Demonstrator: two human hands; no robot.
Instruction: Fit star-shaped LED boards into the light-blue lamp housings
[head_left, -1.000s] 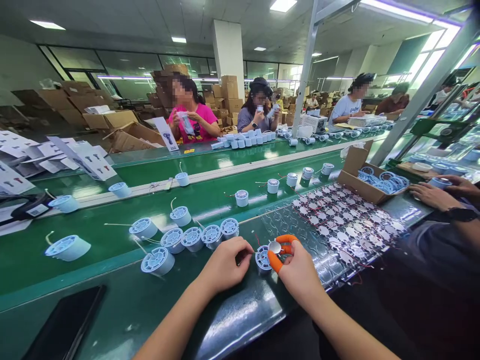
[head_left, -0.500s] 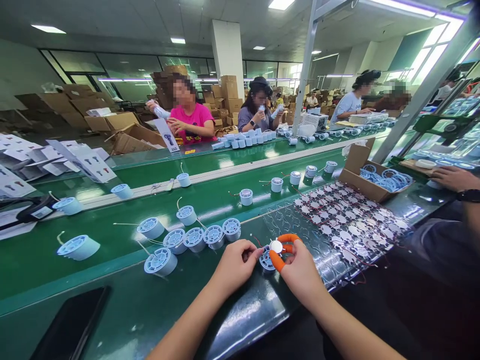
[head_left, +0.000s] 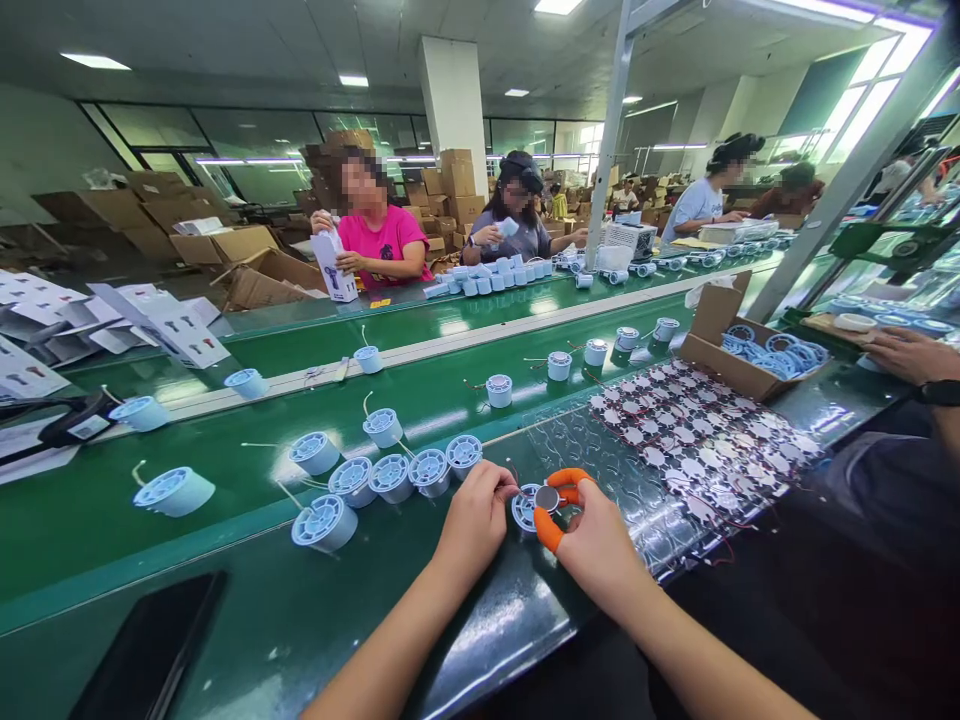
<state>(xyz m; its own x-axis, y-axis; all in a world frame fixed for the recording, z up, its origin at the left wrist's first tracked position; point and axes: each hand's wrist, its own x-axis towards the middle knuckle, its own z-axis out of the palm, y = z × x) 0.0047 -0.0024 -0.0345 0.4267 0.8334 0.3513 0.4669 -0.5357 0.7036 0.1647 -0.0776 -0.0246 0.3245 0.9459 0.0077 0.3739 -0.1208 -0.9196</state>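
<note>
My right hand [head_left: 592, 525], with orange finger cots on its thumb and fingers, pinches a round silver-faced disc [head_left: 547, 498] by its edge. The disc is over the right side of a light-blue spoked round housing [head_left: 524, 508], which rests on the bench. At the housing's left, my left hand [head_left: 480, 510] has thumb and forefinger pressed together on a thin wire [head_left: 513, 470] whose tip sticks up above them. Part of the housing is hidden by the disc and my right fingers. Just beyond my left hand stand more blue housings [head_left: 429, 472], close together in a row.
Flat white boards with red and black wires [head_left: 686, 435] cover the bench at right. Behind them a carton [head_left: 724, 375] holds blue rings. Housings with fitted discs [head_left: 499, 391] stand on the green belt [head_left: 420, 385]. A black phone [head_left: 150, 645] lies front left. Co-workers sit opposite.
The disc has tilted and its face now looks darker. My left hand has shifted slightly toward the bench's far side. Several housings on the belt have moved right.
</note>
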